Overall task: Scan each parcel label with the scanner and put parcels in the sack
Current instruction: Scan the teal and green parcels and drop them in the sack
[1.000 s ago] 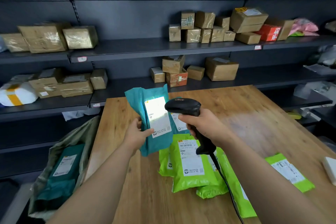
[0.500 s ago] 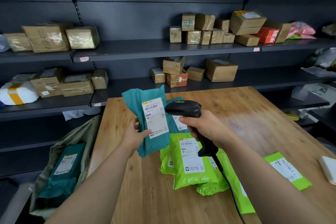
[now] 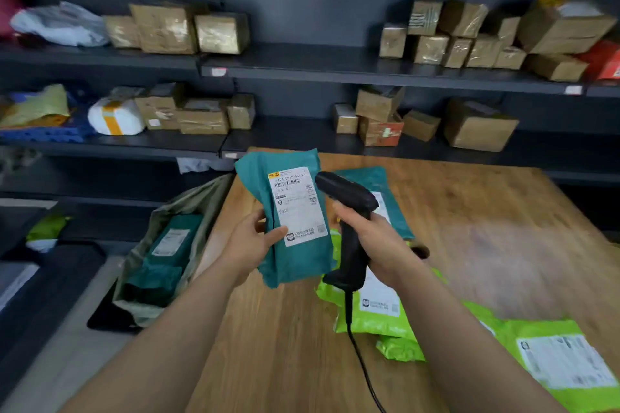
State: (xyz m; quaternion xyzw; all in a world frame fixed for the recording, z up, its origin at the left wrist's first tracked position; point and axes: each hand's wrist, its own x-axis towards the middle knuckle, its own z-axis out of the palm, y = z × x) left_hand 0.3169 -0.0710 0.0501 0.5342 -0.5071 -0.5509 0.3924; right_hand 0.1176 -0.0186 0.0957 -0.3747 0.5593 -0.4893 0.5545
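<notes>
Head view: left hand point(image 3: 250, 241) is gripping a teal parcel point(image 3: 293, 266), right hand point(image 3: 372, 238) gripping the scanner point(image 3: 345, 191); sack point(image 3: 198, 198) at lower left is holding some, green parcels point(image 3: 375, 322) are waiting.

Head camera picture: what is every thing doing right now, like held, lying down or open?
Teal parcel: held upright, label facing the camera.
Scanner: gripped, nose right by that label.
Left hand: fingers pinch the teal parcel.
Right hand: fingers wrapped round the scanner.
Sack: open, teal parcels inside.
Green parcels: lying on the table, labels up.
</notes>
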